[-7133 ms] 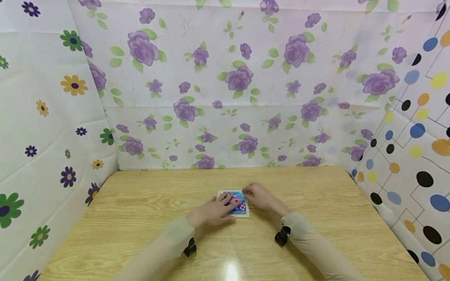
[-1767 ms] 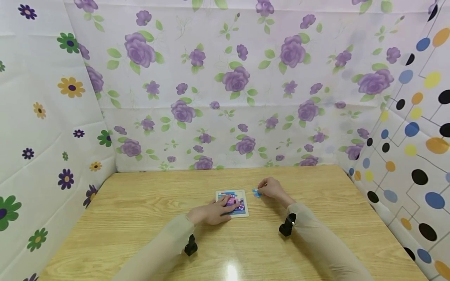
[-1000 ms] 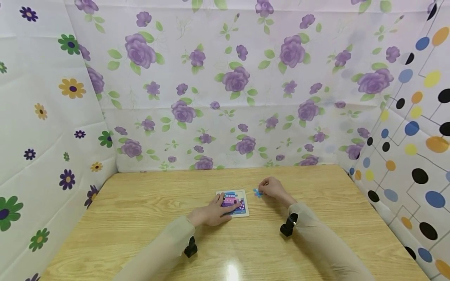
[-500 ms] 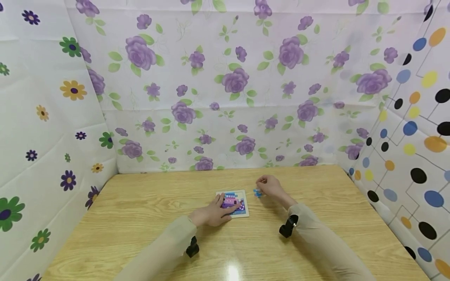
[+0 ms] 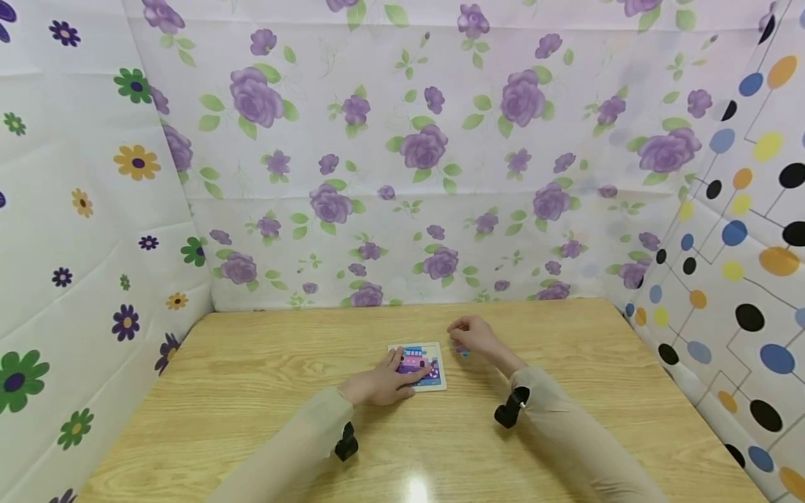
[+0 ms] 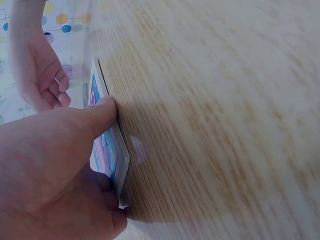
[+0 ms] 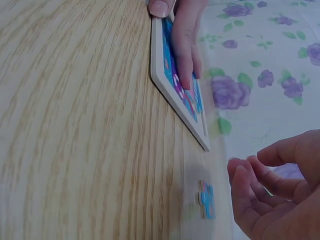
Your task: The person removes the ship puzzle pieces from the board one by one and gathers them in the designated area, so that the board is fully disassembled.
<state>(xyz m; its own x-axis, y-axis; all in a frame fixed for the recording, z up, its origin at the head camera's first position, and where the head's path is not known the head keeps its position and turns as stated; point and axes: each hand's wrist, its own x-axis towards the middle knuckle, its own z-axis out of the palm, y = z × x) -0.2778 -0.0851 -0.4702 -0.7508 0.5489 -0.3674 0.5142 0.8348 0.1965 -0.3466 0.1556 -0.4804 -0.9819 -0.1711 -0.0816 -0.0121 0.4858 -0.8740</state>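
A small jigsaw puzzle point(image 5: 434, 383) in a pale frame lies on the table, its picture pink, purple and blue. My left hand point(image 5: 380, 381) rests across its left side, fingers spread on the picture. In the left wrist view, the thumb touches the frame's edge. My right hand point(image 5: 473, 335) hovers right of the puzzle with loosely bent fingers; no piece shows among them in the right wrist view. Near it on the table lies a blue jigsaw piece point(image 7: 206, 200), partly covered by the hand in the head view. Whether several pieces overlap there is unclear.
The wooden table point(image 5: 283, 349) runs back to a flowered cloth wall point(image 5: 352, 237). A daisy-print cloth point(image 5: 94, 293) stands on the left, a dotted one point(image 5: 729, 286) on the right. A black wrist camera point(image 5: 509, 409) sits on the right forearm.
My right hand has gone from the puzzle's upper right to the loose piece, then lifted and shifted slightly left. The left hand stays on the puzzle, with its fingers drawn left on the picture.
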